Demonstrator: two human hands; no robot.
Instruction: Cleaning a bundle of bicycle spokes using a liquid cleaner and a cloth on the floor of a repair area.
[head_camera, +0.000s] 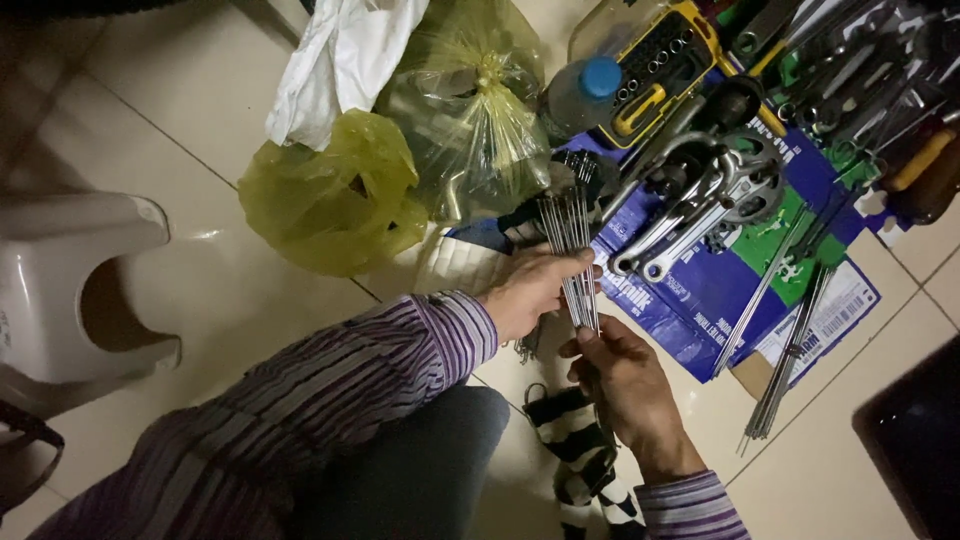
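Both hands, my left hand (528, 292) and right hand (622, 378), are clamped on one bundle of metal spokes (572, 250), with bicycle cranks (700, 205) lying just beyond them.

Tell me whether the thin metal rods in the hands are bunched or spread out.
Bunched: the rods run side by side, gripped by both the left hand and right hand.

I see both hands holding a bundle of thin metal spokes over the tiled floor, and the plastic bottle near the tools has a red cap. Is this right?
Not quite. The head view shows both hands, left hand and right hand, holding the bundle of thin metal spokes over the tiled floor, but the plastic bottle near the tools has a blue cap, not red.
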